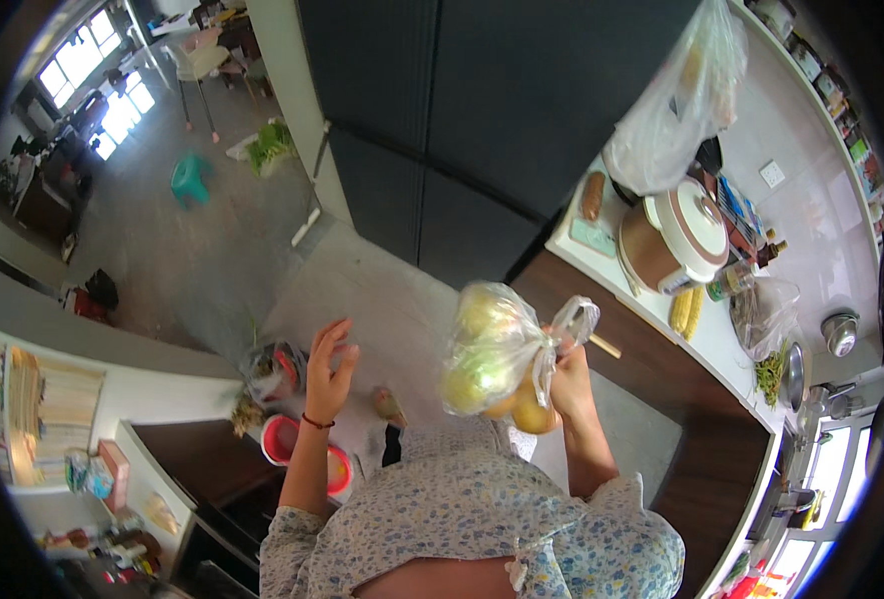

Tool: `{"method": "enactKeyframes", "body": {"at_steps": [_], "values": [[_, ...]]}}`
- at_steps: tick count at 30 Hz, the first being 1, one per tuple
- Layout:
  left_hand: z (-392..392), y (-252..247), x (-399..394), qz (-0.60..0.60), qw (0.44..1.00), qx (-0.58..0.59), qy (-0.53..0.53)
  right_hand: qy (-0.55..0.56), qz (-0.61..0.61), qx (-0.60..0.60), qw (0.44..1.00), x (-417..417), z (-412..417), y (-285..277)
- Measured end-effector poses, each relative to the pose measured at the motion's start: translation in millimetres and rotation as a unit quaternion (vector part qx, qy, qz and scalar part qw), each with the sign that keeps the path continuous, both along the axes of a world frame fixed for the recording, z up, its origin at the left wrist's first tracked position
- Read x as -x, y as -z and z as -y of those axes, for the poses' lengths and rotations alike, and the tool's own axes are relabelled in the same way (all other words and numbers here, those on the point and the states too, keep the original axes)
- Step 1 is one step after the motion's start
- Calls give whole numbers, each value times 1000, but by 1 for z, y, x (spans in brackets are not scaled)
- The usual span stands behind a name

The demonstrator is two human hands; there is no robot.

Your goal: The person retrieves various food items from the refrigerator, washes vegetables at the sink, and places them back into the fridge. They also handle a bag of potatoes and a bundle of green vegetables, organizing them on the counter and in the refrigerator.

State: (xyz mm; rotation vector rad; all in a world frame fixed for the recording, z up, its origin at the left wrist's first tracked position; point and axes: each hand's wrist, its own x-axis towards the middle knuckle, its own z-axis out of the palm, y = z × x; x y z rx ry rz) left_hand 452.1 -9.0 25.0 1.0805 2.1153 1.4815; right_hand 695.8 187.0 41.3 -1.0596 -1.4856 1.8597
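Observation:
My right hand (pixel 570 382) grips the knotted neck of a clear plastic bag (pixel 490 348) filled with round yellow-green fruit. Below that bag, close to the same hand, hang several orange-yellow round fruits (pixel 533 410); how they are held is hidden. Raised at the left, my left hand (pixel 329 371) is empty with its fingers apart, a dark red bracelet (pixel 317 423) on the wrist.
Dark cabinet doors (pixel 502 97) stand ahead. On the right counter are a rice cooker (pixel 674 236), corn cobs (pixel 686 311) and a hanging plastic bag (pixel 674 112). Red buckets (pixel 280 439) and a bag of things (pixel 275 371) are on the floor at left, a teal stool (pixel 189 180) farther off.

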Motion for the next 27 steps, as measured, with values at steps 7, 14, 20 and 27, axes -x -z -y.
{"method": "enactKeyframes", "body": {"at_steps": [7, 14, 20, 27], "values": [[-114, 54, 174, 184, 971, 154, -21, 90, 8, -18, 996, 87, -54, -16], [-249, 112, 271, 214, 956, 198, -31, 176, 79, -38, 981, 144, -111, 4], [-333, 171, 331, 319, 929, 183, -42, 246, 38, -15, 968, 184, -131, -4], [-430, 261, 372, 609, 761, 147, -168, 349, 83, 22, 933, 207, -119, 12]]}}
